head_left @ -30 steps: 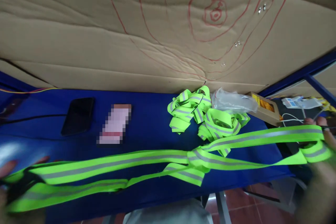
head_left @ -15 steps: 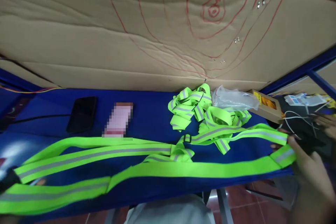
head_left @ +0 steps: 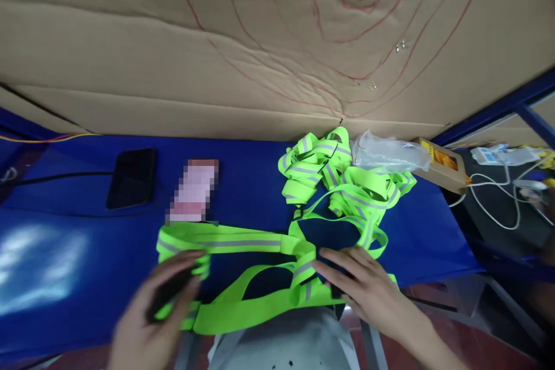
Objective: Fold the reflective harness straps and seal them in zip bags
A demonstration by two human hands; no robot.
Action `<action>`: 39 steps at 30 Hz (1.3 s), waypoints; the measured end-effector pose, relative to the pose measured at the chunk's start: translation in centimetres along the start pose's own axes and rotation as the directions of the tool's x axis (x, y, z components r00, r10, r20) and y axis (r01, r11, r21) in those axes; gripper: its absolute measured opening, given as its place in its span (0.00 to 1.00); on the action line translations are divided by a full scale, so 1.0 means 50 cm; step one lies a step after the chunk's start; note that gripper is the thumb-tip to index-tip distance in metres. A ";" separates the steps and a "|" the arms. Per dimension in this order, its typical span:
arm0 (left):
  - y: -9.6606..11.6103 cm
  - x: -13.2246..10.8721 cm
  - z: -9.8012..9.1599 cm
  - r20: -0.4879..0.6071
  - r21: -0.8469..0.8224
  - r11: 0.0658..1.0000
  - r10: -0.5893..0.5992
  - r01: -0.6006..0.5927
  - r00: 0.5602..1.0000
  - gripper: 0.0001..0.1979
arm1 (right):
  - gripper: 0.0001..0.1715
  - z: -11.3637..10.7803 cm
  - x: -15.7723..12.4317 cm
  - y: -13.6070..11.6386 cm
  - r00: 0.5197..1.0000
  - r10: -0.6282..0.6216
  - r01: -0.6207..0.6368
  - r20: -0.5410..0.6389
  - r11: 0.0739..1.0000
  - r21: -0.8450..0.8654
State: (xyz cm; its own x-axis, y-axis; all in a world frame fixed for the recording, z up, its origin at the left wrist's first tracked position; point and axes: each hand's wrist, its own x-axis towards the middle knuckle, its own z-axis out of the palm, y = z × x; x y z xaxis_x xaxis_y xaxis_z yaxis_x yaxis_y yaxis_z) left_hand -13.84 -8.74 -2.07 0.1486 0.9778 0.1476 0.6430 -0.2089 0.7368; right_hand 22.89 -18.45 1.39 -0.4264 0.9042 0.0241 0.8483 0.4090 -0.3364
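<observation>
A neon-green reflective strap harness point(head_left: 243, 315) with grey stripes lies loosely looped along the front edge of the blue table. My left hand point(head_left: 160, 306) is closed around one end of it, on a black piece that looks like a buckle, with green webbing showing between the fingers. On the other side my right hand point(head_left: 368, 286) has its fingers bent over the strap beside another dark piece, mostly hidden under them. Behind it, more bundled green reflective straps point(head_left: 318, 162) are heaped against the cardboard.
A clear plastic bag point(head_left: 390, 153) and a small cardboard box point(head_left: 444, 165) sit at the back right. White cables point(head_left: 498, 217) trail over a dark surface there. A black phone-like device point(head_left: 132, 179) and a pixelated pink item point(head_left: 193, 191) lie left. A cardboard wall point(head_left: 130, 40) stands behind.
Both hands have moved inward from the far sides, bringing the stretched harness ends closer together. The strap now hangs slack in loops between them.
</observation>
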 end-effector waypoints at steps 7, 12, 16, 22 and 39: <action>0.040 -0.005 0.118 0.457 0.112 0.902 0.326 -0.418 0.827 0.33 | 0.24 0.023 0.098 0.022 0.979 -0.016 -0.058 0.205 0.935 0.349; -0.025 0.018 0.090 0.369 0.107 0.934 0.281 -0.341 0.886 0.32 | 0.20 -0.012 0.068 0.077 0.991 0.019 -0.089 0.131 0.824 0.559; -0.040 0.030 0.077 0.361 0.087 0.949 0.254 -0.304 0.897 0.30 | 0.23 0.003 0.042 0.089 1.000 -0.016 0.005 0.022 0.912 0.409; -0.033 0.046 0.079 0.318 0.195 0.922 0.263 -0.335 0.911 0.29 | 0.21 0.026 0.027 0.075 0.969 -0.024 -0.060 0.245 0.943 0.327; 0.011 -0.025 0.125 0.328 0.251 0.829 0.412 -0.499 0.850 0.26 | 0.17 0.034 0.185 -0.005 0.959 -0.173 0.099 0.225 0.948 0.304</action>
State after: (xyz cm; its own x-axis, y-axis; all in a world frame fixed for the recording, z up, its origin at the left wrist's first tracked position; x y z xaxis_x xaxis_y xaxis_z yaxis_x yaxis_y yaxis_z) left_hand -8.98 -10.17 -5.99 0.6377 0.7403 0.2128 0.6478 -0.6649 0.3719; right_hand 18.19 -10.42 0.10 -0.6261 0.7687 -0.1306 0.6659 0.4401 -0.6024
